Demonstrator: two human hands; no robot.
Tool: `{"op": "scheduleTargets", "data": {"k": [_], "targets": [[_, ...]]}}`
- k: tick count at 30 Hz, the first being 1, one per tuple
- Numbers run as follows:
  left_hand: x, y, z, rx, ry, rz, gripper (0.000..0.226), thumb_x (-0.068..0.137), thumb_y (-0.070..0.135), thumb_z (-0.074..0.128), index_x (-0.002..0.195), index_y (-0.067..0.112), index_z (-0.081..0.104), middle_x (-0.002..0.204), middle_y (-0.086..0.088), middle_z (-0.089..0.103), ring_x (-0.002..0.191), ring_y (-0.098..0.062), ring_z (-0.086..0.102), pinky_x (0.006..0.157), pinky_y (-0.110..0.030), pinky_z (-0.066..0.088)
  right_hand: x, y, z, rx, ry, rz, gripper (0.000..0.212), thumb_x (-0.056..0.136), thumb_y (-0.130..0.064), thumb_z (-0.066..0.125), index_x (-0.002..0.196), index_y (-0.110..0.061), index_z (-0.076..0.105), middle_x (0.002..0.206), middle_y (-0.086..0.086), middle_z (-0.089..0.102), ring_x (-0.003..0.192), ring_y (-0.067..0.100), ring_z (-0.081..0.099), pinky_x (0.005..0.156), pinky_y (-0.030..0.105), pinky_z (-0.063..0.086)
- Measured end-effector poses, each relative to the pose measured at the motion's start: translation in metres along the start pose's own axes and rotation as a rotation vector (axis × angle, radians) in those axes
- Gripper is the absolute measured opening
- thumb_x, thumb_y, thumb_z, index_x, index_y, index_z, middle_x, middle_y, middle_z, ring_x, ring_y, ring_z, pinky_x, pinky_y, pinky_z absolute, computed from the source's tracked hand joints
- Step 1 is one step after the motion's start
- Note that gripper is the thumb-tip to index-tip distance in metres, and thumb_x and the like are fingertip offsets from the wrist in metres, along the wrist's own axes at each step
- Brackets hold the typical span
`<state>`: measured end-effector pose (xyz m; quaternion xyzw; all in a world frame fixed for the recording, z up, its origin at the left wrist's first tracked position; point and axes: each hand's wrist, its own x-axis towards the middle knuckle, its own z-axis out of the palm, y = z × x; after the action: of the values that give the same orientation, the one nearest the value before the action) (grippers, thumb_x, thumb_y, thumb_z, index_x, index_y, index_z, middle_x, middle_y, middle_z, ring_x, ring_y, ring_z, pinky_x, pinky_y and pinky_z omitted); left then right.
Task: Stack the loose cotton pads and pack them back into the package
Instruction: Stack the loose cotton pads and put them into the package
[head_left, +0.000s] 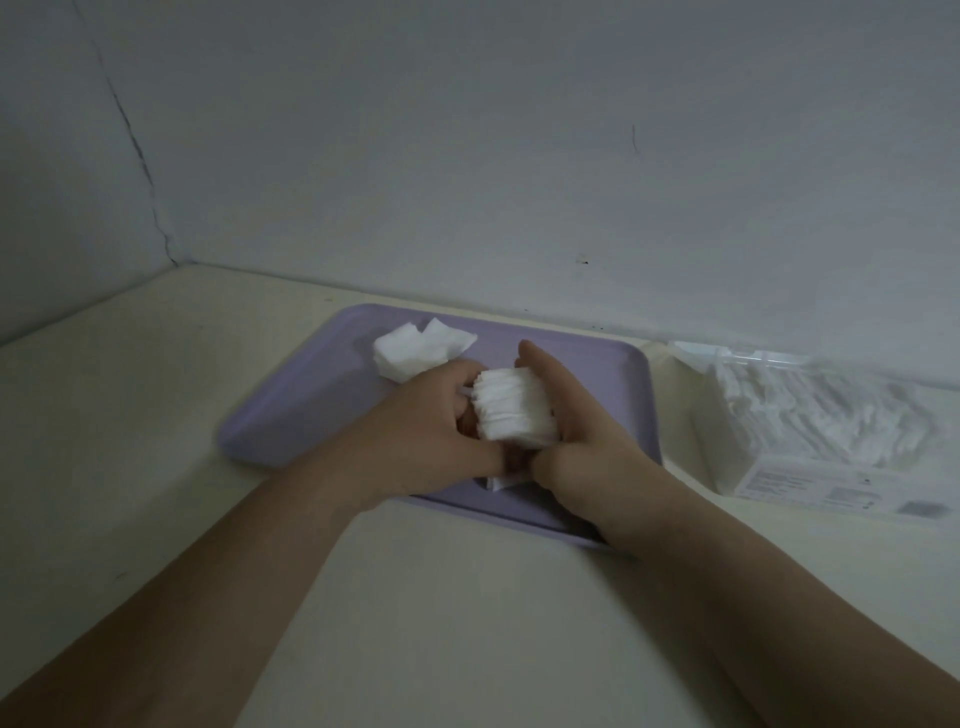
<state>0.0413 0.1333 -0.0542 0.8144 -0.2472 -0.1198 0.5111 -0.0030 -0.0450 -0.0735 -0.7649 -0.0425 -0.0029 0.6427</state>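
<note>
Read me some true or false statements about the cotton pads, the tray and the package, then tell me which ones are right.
1. A stack of cotton pads sits between the left hand and the right hand, over the tray. True.
2. The package lies on the tray. False: it lies on the table, right of the tray.
3. Some loose pads lie at the tray's far left corner. True.
4. The tray is green. False: it is pale purple.
</note>
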Motion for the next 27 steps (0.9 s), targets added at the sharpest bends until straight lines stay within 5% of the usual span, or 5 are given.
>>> {"op": "scheduleTargets", "data": {"k": [5,9,14,19,27], "targets": [[-0.003,0.008,0.006,-0.005,0.016,0.005,0.047,0.077,0.021,0.090,0.115,0.019,0.062,0.091,-0.005,0.080,0.082,-0.021,0.077,0.080,-0.044,0.060,-0.005,-0.009,0.002,0.071,0.007,0.001,0.119,0.051,0.003,0.058,0.159,-0.033,0.023,0.136,-0.015,0.050,0.116,0.010,0.062,0.083,0.023,0.056],[-0.006,0.013,-0.003,0.056,0.112,0.004,0.044,0.065,0.035,0.092,0.100,0.026,0.068,0.078,0.007,0.071,0.069,-0.014,0.063,0.068,-0.041,0.056,-0.008,-0.026,-0.002,0.034,0.058,0.027,0.118,0.045,-0.005,0.070,0.156,-0.018,0.035,0.140,0.004,0.056,0.127,0.023,0.060,0.110,0.049,0.049],[-0.005,0.039,-0.004,-0.218,0.086,0.073,0.036,0.064,0.018,0.080,0.098,0.017,0.068,0.078,0.011,0.072,0.071,-0.003,0.065,0.063,-0.018,0.048,-0.017,-0.062,-0.027,0.173,-0.017,0.030,0.072,0.068,0.015,0.064,0.137,0.000,0.052,0.109,0.007,0.071,0.095,0.014,0.070,0.078,0.025,0.056],[0.007,0.070,0.024,-0.276,0.009,0.082,0.034,0.063,0.043,0.074,0.090,0.022,0.069,0.082,-0.001,0.058,0.078,-0.016,0.048,0.067,-0.037,0.032,-0.054,-0.080,-0.074,0.129,-0.069,0.043,0.031,0.093,-0.006,0.064,0.123,-0.008,0.071,0.125,0.013,0.074,0.120,0.024,0.069,0.112,0.046,0.048],[0.039,0.127,0.108,-0.300,-0.168,0.074,0.033,0.084,0.046,0.072,0.107,0.022,0.077,0.096,0.005,0.076,0.090,-0.012,0.069,0.084,-0.046,0.050,-0.114,-0.082,-0.153,0.092,0.256,0.072,0.030,0.092,-0.025,0.070,0.117,-0.008,0.073,0.116,0.011,0.077,0.114,0.023,0.072,0.104,0.044,0.052]]}}
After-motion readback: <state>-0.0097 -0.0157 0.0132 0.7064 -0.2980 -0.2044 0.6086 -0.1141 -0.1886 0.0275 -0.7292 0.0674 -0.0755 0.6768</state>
